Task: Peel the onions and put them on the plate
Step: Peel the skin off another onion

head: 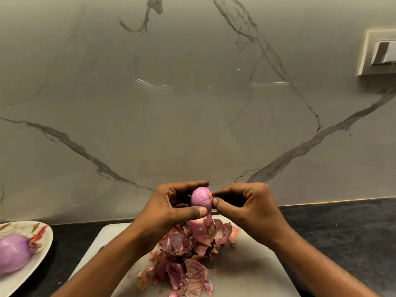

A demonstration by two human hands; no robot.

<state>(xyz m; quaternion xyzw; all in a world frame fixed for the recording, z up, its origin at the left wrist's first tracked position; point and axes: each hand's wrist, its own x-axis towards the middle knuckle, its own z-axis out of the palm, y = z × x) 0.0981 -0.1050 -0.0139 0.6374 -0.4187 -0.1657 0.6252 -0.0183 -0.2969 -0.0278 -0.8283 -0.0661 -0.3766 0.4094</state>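
Onion (200,199) between left grip (169,207), right grip (246,207)

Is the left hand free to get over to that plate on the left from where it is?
Probably yes. Only bare dark counter lies between the left hand and the plate, nothing standing in the path. It grips an onion, though, so that would ride along.

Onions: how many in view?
2. One onion held in the left hand, right hand pinching its tip; second onion on the plate, far left. Plate is cropped, so more may hide.
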